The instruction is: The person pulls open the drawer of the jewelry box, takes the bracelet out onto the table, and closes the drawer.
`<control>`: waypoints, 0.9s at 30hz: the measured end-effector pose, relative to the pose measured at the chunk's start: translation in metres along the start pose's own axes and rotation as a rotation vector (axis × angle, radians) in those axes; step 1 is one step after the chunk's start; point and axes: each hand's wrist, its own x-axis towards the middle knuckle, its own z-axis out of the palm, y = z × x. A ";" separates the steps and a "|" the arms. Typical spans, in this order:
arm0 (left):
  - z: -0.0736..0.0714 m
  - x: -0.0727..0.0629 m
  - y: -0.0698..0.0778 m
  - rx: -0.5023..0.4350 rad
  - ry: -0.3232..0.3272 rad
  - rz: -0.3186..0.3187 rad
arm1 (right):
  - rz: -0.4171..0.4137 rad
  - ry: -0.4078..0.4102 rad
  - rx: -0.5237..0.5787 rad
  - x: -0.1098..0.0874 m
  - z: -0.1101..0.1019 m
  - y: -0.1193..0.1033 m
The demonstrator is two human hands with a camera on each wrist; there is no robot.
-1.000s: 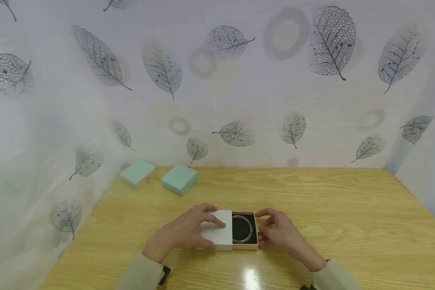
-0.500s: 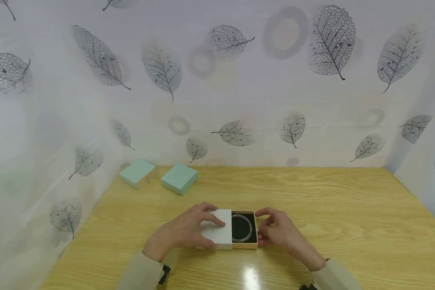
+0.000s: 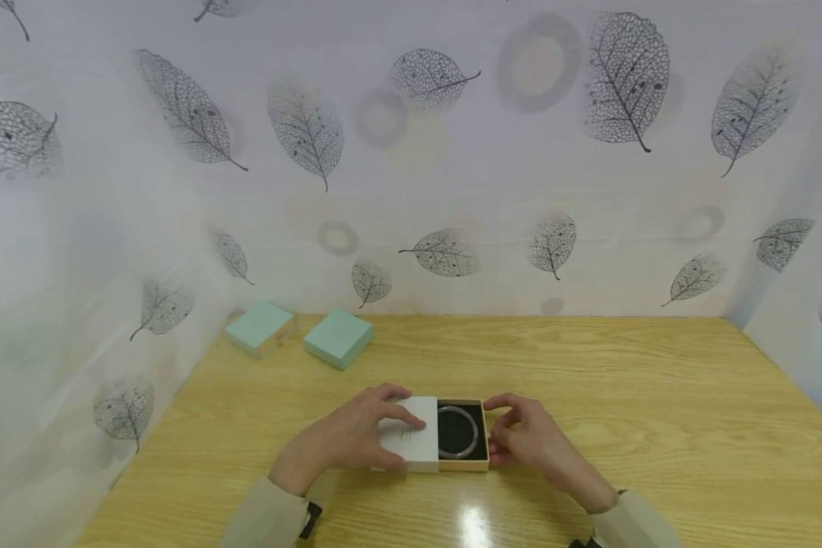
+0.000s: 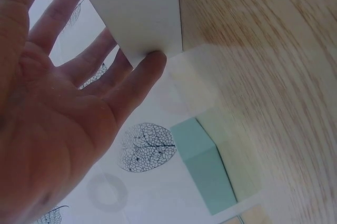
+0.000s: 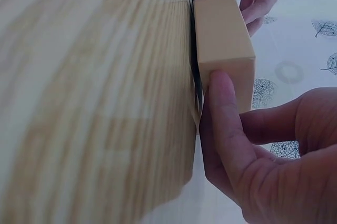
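A white box sleeve [image 3: 421, 449] lies on the table with its peach-coloured drawer [image 3: 463, 466] slid partly out to the right. A pale translucent bangle [image 3: 476, 435] sits on the drawer's black lining, its left edge under the sleeve. My left hand [image 3: 356, 434] grips the sleeve from above, thumb at the near side, fingers spread over the top and far side. In the left wrist view one fingertip presses the sleeve's end [image 4: 137, 19]. My right hand [image 3: 530, 441], fingers bent, holds the drawer's outer end; in the right wrist view, digits meet its end face [image 5: 226, 63].
Two mint-green box parts, one at the far left [image 3: 256, 327] and one beside it [image 3: 339, 337], stand near the back edge of the wooden table [image 3: 589, 365]. A leaf-patterned curtain [image 3: 493, 190] rises behind the table and along both sides.
The drawer's outer end and my right hand have shifted very slightly to the right since half a second ago. My left hand stays on the sleeve in the same place.
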 end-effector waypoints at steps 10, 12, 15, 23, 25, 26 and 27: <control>-0.001 0.000 0.000 0.001 -0.002 0.005 | 0.009 -0.004 0.002 0.000 -0.001 0.000; -0.001 0.000 0.000 0.000 -0.001 0.006 | 0.009 -0.004 0.000 -0.001 -0.001 0.000; -0.001 0.001 -0.001 0.002 0.000 0.010 | 0.010 -0.006 -0.003 0.000 -0.002 0.000; -0.001 0.000 -0.001 0.003 0.005 0.016 | 0.014 -0.006 -0.005 -0.001 -0.003 -0.001; -0.001 0.000 -0.001 0.005 0.007 0.017 | 0.016 -0.008 -0.002 -0.001 -0.003 -0.001; -0.001 0.000 -0.001 0.006 0.007 0.017 | 0.016 -0.010 0.000 -0.001 -0.004 -0.001; -0.001 0.000 -0.001 0.006 0.008 0.016 | 0.015 -0.011 0.003 -0.001 -0.004 -0.001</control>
